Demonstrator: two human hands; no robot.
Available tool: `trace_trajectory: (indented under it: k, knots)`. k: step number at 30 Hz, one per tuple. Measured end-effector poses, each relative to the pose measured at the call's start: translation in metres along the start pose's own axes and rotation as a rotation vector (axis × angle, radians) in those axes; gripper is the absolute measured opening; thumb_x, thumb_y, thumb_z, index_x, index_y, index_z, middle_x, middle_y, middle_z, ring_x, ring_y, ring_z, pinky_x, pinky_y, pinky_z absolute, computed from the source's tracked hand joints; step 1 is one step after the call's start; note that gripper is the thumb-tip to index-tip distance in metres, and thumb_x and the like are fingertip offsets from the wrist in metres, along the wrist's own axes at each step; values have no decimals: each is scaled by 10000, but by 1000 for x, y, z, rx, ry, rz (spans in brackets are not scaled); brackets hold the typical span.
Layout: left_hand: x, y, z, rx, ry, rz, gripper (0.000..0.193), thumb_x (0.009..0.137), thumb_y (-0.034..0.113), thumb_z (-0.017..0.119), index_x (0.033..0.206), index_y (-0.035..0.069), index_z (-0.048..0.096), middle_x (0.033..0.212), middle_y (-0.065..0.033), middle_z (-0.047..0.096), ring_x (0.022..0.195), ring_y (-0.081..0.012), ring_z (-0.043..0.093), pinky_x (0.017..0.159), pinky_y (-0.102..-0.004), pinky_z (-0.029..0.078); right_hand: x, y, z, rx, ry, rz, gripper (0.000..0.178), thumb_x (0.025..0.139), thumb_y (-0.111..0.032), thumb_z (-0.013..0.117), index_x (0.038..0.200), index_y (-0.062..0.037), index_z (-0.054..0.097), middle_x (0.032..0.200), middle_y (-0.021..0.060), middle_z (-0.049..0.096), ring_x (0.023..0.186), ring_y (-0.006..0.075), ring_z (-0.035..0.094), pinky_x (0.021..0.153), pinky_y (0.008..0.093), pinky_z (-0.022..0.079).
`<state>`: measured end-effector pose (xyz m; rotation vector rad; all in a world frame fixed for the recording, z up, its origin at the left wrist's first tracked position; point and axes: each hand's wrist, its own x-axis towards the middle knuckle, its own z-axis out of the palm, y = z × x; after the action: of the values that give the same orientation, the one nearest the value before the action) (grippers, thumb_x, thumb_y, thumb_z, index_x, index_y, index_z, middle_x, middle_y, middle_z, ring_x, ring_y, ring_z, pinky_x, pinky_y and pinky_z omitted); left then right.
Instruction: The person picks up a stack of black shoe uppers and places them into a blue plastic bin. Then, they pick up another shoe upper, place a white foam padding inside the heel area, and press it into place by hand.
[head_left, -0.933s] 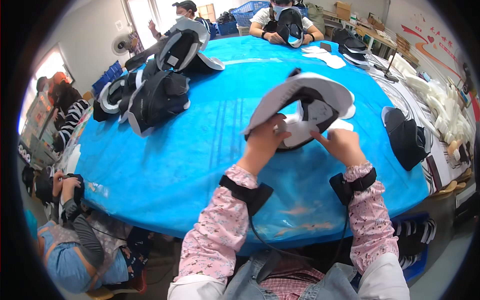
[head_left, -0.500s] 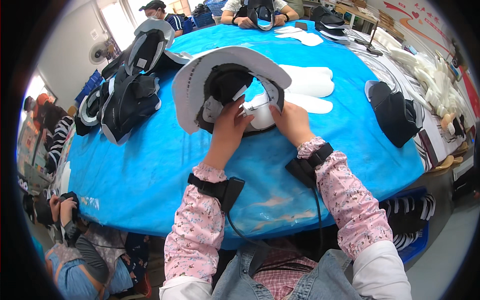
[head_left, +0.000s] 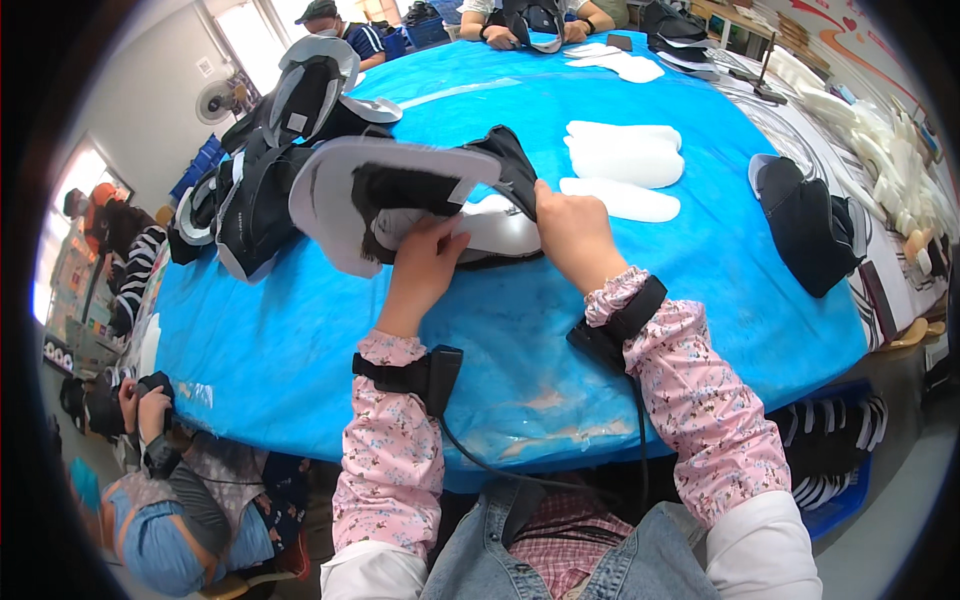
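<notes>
A black shoe upper (head_left: 400,185) with a wide white flared edge is held up over the table in both my hands. My left hand (head_left: 425,262) is closed on its near edge, the thumb and fingers pinching beside the opening. At the right end, my right hand (head_left: 578,235) grips the black rim, with the thumb pointing up along it. A smooth white curved piece (head_left: 500,228) shows inside the opening between my hands. The fingertips behind the material are hidden.
Flat white sole-shaped pieces (head_left: 625,155) lie on the blue table cover (head_left: 480,350). Several black uppers (head_left: 265,205) are piled at left; another black upper (head_left: 805,225) lies at right. Co-workers sit at the far side and lower left. A blue crate (head_left: 835,450) stands below right.
The upper has turned and tilted leftward, its opening now stretched longer. My right hand has shifted from inside the near edge to the black rim at the right end.
</notes>
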<state>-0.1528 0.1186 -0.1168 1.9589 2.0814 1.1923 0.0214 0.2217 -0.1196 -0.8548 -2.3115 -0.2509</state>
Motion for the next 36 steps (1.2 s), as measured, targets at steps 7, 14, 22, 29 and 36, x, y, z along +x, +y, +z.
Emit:
trace_trajectory:
  k: [7,14,22,29,36]
  knots:
    - [-1,-33,4,-25,-52,-37,275,841,189,586,1087,69,614,915,-116,628,803,-183,578,733,-267,438,8,-14,-2,-71,17,-96,294,669,-9,555,955,59,571,561,82,588,510,211,598,456,303,438]
    - [-3,-36,12,-156,31,-164,249,815,189,621,999,21,639,788,-79,660,695,-125,602,655,-246,461,10,-13,-2,-48,10,-134,299,661,-8,560,953,56,564,559,88,586,507,211,597,447,302,427]
    - [4,-34,18,123,8,-216,293,800,299,592,942,48,646,896,-136,650,838,-292,617,763,-379,465,9,-10,-12,-34,-46,-179,402,664,2,547,1061,63,543,557,85,581,516,214,595,461,320,431]
    - [5,-86,35,377,144,121,388,809,339,540,1087,74,595,1128,-157,569,1087,-350,491,963,-457,328,11,-18,-12,-18,-10,-256,408,663,-6,541,1062,78,542,558,91,572,516,213,592,459,314,436]
    - [20,-66,36,193,40,2,386,864,310,487,1152,59,544,1210,-158,525,1155,-292,462,989,-383,324,15,-30,-10,-116,50,-319,361,648,-16,548,978,130,571,557,107,572,502,214,587,448,302,433]
